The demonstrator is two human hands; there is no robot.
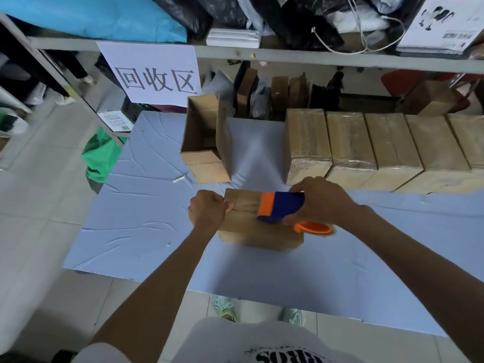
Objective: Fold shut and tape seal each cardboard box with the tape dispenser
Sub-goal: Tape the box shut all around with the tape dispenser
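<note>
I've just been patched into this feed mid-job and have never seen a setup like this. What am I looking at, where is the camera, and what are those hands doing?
There is no machine here. A person is working with bare hands. The single picture comes from a wide-angle camera worn on their head, looking forward and down, which is why both forearms reach away from you.

The left hand grips the left end of a cardboard box that lies on a blue sheet. The right hand holds a blue and orange tape dispenser against the top of that box, over its seam.

Farther back stands an open box with its top unfolded. To its right is a row of taped boxes. A paper sign hangs from the shelf behind.
</note>
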